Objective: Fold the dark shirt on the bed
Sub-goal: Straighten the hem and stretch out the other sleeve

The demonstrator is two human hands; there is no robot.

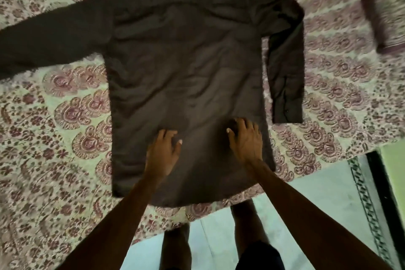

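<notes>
Covering most of the view, the floral bedspread [65, 120] carries the dark shirt [186, 61], spread flat with its collar away from the person, one sleeve [43, 37] stretched out leftward and the other sleeve [287, 68] folded down along its right edge. The left hand [163, 153] and right hand [245, 140] rest palm-down and apart on its lower part, fingers spread and slightly bent, pressing the cloth and gripping nothing.
</notes>
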